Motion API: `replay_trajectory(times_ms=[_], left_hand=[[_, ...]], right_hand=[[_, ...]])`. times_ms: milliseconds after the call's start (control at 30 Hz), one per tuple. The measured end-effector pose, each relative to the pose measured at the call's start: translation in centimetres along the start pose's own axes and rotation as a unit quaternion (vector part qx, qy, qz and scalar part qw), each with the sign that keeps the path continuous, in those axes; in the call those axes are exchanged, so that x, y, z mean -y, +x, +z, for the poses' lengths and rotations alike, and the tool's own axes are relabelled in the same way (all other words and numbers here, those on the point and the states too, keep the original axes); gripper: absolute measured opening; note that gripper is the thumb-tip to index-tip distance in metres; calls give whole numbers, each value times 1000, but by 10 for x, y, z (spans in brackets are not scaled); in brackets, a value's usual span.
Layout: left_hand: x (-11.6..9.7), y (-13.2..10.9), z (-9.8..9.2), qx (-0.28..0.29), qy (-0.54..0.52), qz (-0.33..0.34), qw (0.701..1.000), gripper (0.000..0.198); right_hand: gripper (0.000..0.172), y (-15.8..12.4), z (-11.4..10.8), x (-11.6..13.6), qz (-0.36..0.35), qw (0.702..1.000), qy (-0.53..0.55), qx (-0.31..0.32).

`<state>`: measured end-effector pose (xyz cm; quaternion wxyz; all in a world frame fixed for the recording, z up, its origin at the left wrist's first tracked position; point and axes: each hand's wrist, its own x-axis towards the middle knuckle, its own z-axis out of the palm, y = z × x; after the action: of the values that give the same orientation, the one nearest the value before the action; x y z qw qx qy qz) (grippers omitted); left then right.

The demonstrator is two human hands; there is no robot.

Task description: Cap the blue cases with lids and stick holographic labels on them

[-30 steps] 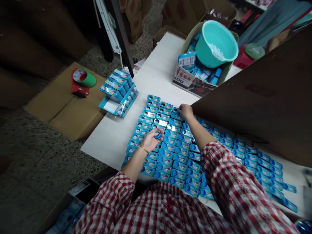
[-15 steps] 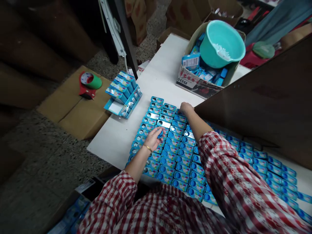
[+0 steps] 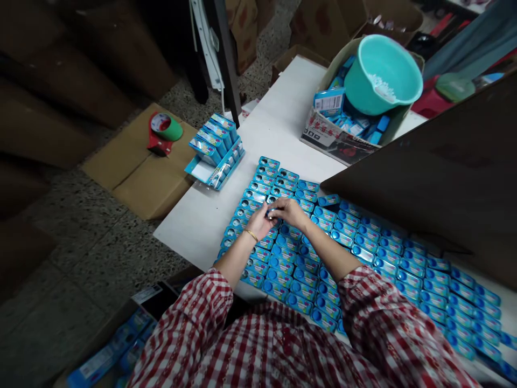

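Note:
Rows of small blue tins (image 3: 299,304) with printed labels cover the white table in front of me. Many have a blue disc at one end; those in the leftmost rows show a dark or whitish round spot there instead. Over the left rows my two hands meet. My left hand (image 3: 260,222) is closed around a small blue round piece (image 3: 270,213), mostly hidden by the fingers. My right hand (image 3: 290,211) pinches at the same piece with thumb and fingertips. Tins lie beneath both hands.
A display tray with upright blue boxes (image 3: 216,141) stands at the table's left edge. Behind, a carton (image 3: 323,134) holds blue packs and a turquoise basin (image 3: 399,70). A brown panel (image 3: 424,178) borders the right. A tape dispenser (image 3: 163,129) lies on a lower carton (image 3: 157,183).
My right hand has come back from the far tins to my left hand at the blue round piece. My left hand stays over the left rows. The view has shifted slightly.

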<state>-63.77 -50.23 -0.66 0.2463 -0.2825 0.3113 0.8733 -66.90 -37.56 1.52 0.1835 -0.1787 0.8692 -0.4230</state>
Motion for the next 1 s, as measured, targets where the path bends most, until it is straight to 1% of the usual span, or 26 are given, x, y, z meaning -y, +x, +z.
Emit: replay_trajectory(times_ms=[67, 133, 233, 300, 367, 400, 467, 533, 600, 667, 700, 767, 833, 900, 1000], left_hand=[[-1, 0, -2, 7, -10, 5, 1000, 16], [-2, 1, -2, 7, -4, 18, 1000, 9], [-2, 5, 0, -31, 7, 31, 999, 13], [-2, 7, 3, -55, 13, 29, 998, 14], [-3, 10, 6, -59, 19, 32, 998, 16], [-5, 12, 7, -56, 20, 36, 998, 17], [-9, 14, 9, -50, 17, 46, 998, 18], [-14, 15, 10, -43, 8, 54, 998, 16], [-20, 14, 8, -36, 5, 57, 998, 15], [-25, 12, 4, -35, 10, 55, 998, 14], [-26, 10, 1, -37, 14, 53, 998, 15], [-28, 6, -4, -38, 22, 49, 998, 17], [-28, 3, -7, -37, 29, 44, 998, 19], [-28, 1, -8, -32, 34, 39, 998, 20], [-30, -3, -8, -25, 32, 32, 999, 20]], right_hand=[[11, 0, -3, -2, -4, 999, 33, -19], [16, -1, -5, 0, -3, 999, 29, -35], [18, -2, -4, 1, 9, 999, -2, -41], [13, -1, -2, 0, 44, 998, -2, -44], [4, 2, 0, -4, 111, 992, 35, -51], [4, 5, 0, -7, 146, 986, 62, -56], [15, 13, -2, -13, 187, 973, 112, -77], [23, 25, -10, -21, 194, 966, 129, -112], [23, 41, -22, -28, 196, 966, 87, -146], [20, 60, -38, -32, 210, 963, -17, -170], [19, 70, -45, -32, 218, 958, -82, -168], [20, 88, -57, -31, 236, 940, -205, -138], [25, 105, -63, -26, 269, 917, -287, -73], [35, 120, -67, -24, 305, 895, -325, -12], [50, 139, -71, -28, 340, 876, -339, 52]])
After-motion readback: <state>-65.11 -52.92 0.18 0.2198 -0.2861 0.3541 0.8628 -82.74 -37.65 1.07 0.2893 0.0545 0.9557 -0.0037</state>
